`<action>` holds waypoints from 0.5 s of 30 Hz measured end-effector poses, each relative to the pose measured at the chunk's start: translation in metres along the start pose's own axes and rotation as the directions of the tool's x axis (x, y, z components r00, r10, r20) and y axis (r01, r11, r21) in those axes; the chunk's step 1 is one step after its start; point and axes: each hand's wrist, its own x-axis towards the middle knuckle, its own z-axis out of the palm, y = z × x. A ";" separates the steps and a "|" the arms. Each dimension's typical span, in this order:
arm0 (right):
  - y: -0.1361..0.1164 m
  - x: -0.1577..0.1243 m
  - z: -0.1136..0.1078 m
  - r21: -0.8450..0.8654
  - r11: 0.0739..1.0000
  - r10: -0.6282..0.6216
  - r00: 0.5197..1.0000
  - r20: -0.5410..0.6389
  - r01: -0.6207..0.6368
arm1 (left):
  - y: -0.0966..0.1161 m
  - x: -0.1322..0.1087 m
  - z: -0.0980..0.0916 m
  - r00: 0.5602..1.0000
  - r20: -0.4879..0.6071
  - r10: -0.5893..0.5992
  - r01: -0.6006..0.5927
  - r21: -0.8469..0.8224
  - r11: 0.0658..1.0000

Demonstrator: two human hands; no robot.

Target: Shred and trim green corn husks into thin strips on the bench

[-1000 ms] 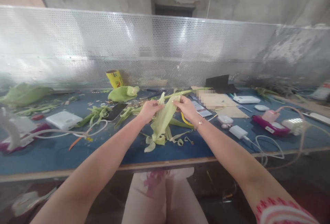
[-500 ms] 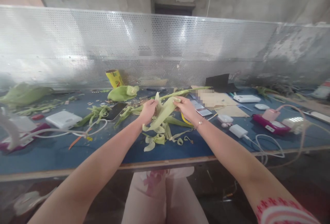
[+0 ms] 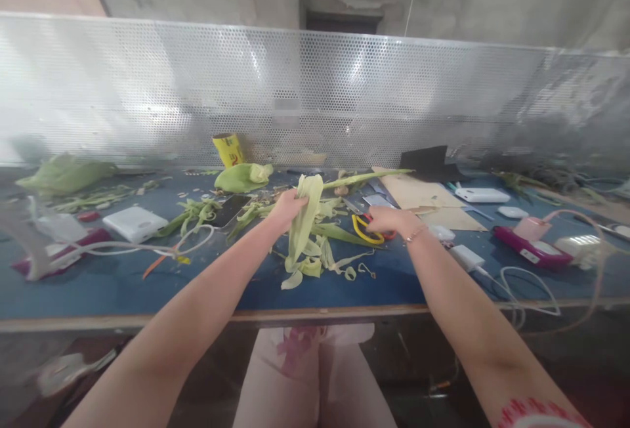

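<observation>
My left hand [image 3: 289, 209] is closed on a pale green corn husk [image 3: 305, 221], which hangs down over the table. My right hand [image 3: 388, 219] is at the yellow and red handles of a pair of scissors [image 3: 361, 234], its fingers closed around the red part. The blades are hard to make out among the leaves. Below the held husk lie torn husk pieces [image 3: 311, 266] and curled strips. A corn cob in its husk [image 3: 240, 178] rests farther back, left of centre.
A yellow tube [image 3: 229, 150] stands by the perforated metal screen [image 3: 197, 86]. On the left are a white box [image 3: 135, 223], cables and a dark phone [image 3: 232, 210]. Cardboard [image 3: 418, 193], white chargers [image 3: 467, 258] and a purple power strip [image 3: 530, 248] lie on the right.
My right hand has let go of the husk and moved right and down to the scissors. The husk, in my left hand alone, now hangs more upright. The view has shifted slightly left.
</observation>
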 end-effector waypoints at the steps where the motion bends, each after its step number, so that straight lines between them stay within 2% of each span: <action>1: 0.001 0.000 0.001 -0.050 0.998 0.034 0.998 0.061 -0.031 | 0.001 0.000 0.001 1.000 0.003 -0.022 0.022 -0.029 0.999; 3: -0.001 0.002 0.005 -0.082 0.995 0.061 0.994 0.096 -0.053 | 0.004 -0.001 0.003 0.998 0.013 -0.062 0.063 -0.086 0.994; 8: -0.004 0.013 0.013 -0.034 0.998 0.049 0.999 0.017 -0.049 | 0.008 -0.002 0.005 0.996 0.021 -0.083 0.086 -0.164 0.983; 11: 0.004 0.020 0.015 0.055 0.997 0.057 0.997 -0.047 -0.054 | 0.007 0.000 0.002 0.998 0.007 -0.057 0.058 -0.139 0.989; 15: 0.012 0.022 0.012 0.194 0.981 0.035 0.995 -0.094 -0.016 | 0.003 0.006 -0.005 0.997 -0.074 0.009 -0.012 -0.037 0.999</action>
